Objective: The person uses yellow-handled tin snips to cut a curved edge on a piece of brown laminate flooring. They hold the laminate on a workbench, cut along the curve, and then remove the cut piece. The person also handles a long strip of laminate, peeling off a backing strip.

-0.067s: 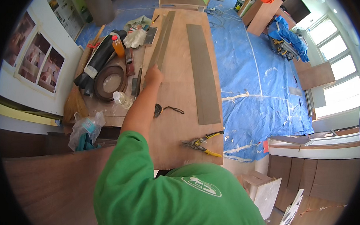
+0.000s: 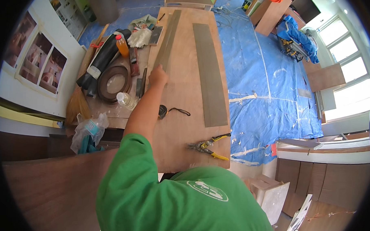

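My left hand (image 2: pixel 158 76) reaches over the wooden worktop, its fingers closed on the near end of a long narrow grey-brown strip (image 2: pixel 168 39). A wider flat strip (image 2: pixel 211 77) of the same colour lies to the right along the board. Under my forearm's right side sits a small black tape measure (image 2: pixel 163 111) with a wrist cord. Tin snips (image 2: pixel 208 147) with yellow-and-black handles lie spread near the front right edge. Beside the left hand are a dark, thin bar-like tool (image 2: pixel 143 83) and a clear bottle (image 2: pixel 126 101) with a white cap. My right hand is out of sight.
On the left stand an orange drink bottle (image 2: pixel 122 46), a coil of brown edging (image 2: pixel 112 84), a black roll (image 2: pixel 103 59) and a straw broom (image 2: pixel 77 103). A plastic bag (image 2: pixel 88 132) hangs below. Blue sheeting (image 2: pixel 252 69) covers the floor at right.
The view has shifted very slightly. My left hand stays at the narrow strip's near end, and the things on the board lie as before.
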{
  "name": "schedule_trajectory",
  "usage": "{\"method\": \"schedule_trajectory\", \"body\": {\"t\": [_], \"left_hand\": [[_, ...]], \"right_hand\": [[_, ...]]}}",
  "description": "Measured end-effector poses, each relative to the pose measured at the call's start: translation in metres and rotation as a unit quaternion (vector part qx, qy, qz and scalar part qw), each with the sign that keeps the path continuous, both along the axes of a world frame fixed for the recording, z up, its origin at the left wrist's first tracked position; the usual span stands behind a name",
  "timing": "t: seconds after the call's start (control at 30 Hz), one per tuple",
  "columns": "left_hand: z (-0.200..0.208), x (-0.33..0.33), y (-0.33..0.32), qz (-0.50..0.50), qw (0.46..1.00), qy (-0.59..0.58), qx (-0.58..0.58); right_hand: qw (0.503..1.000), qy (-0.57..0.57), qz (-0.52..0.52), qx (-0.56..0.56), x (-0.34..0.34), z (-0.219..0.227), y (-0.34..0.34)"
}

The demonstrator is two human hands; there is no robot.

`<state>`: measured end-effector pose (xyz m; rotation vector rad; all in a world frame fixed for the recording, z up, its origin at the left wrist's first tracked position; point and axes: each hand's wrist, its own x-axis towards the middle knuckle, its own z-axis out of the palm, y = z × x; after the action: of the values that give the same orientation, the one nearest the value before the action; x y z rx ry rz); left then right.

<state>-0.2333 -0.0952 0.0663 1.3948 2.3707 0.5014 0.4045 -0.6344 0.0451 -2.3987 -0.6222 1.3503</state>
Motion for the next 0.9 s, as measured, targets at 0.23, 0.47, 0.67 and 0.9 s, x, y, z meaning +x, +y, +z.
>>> {"method": "schedule_trajectory", "body": {"t": [0.23,0.47,0.67,0.9], "left_hand": [[-0.029,-0.046,0.014,-0.010,0.992,-0.102,0.068],[-0.039,-0.081,-0.009,0.155,0.952,-0.189,0.184],[-0.069,-0.096,-0.014,0.121,0.949,-0.227,0.184],[-0.001,-0.006,-0.046,-0.001,0.980,-0.153,0.125]], "right_hand": [[0.998,-0.013,0.055,0.040,0.060,-0.091,-0.025],[0.995,-0.040,0.087,0.020,0.042,-0.071,-0.004],[0.987,-0.032,0.157,0.029,0.031,-0.068,0.015],[0.992,0.006,-0.004,0.122,-0.007,-0.015,-0.001]]}}
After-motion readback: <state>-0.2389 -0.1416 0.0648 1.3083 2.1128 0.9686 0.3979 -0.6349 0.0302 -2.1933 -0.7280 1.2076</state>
